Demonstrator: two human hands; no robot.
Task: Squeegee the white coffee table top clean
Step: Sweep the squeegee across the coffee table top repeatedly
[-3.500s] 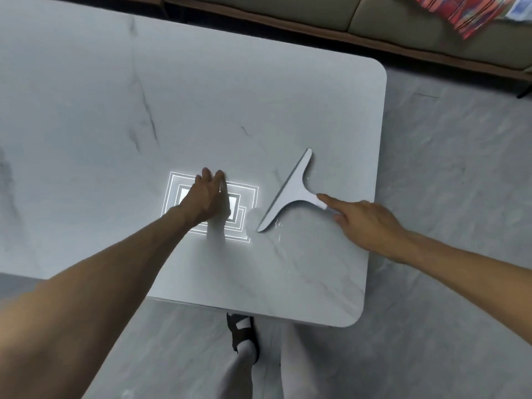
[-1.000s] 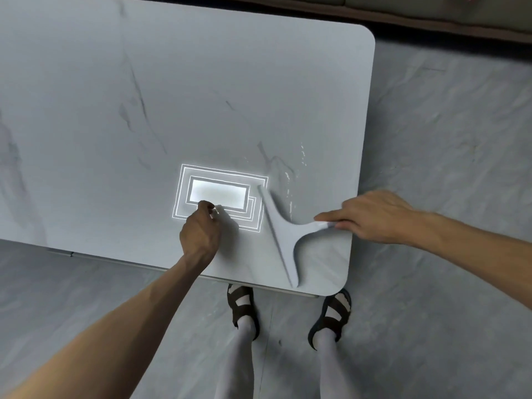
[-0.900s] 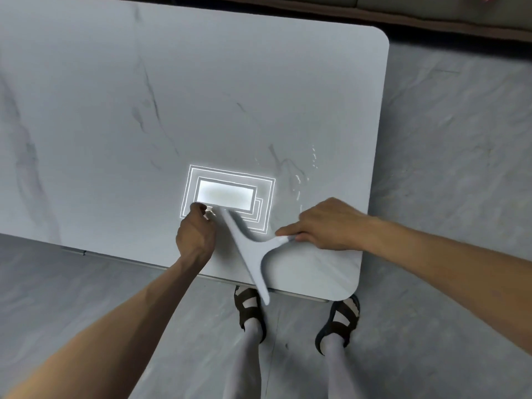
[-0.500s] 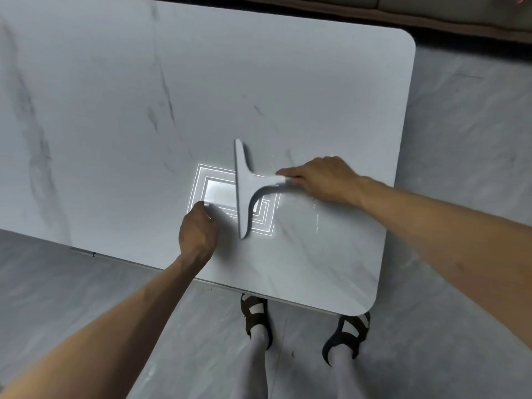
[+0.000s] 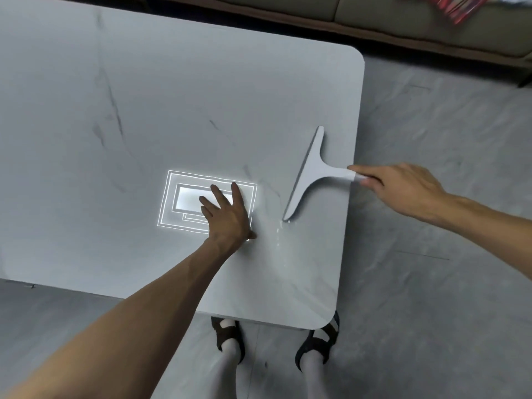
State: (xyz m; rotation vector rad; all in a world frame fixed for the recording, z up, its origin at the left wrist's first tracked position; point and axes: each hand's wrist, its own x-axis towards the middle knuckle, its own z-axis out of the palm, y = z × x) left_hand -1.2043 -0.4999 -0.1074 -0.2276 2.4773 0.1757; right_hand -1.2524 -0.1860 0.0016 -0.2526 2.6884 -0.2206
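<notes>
- While my left hand (image 5: 227, 216) lies flat on the white bench (image 5: 178, 110), its fingers (image 5: 218, 197) spread open and hold nothing; they cover part of a bright rectangular light reflection (image 5: 178, 203).
- My right hand (image 5: 400, 185) pinches the end of the squeegee (image 5: 309, 168) handle, index finger stretched along the top, the other fingers curled underneath.
- Beyond my right fingertips the squeegee blade runs diagonally on the bench, close to its right edge.
- Between the blade's near tip and my left fingers sit small water streaks (image 5: 277, 234).
- Below the bench edge, my sandalled feet (image 5: 316, 347) stand on the grey floor (image 5: 431, 283).
</notes>
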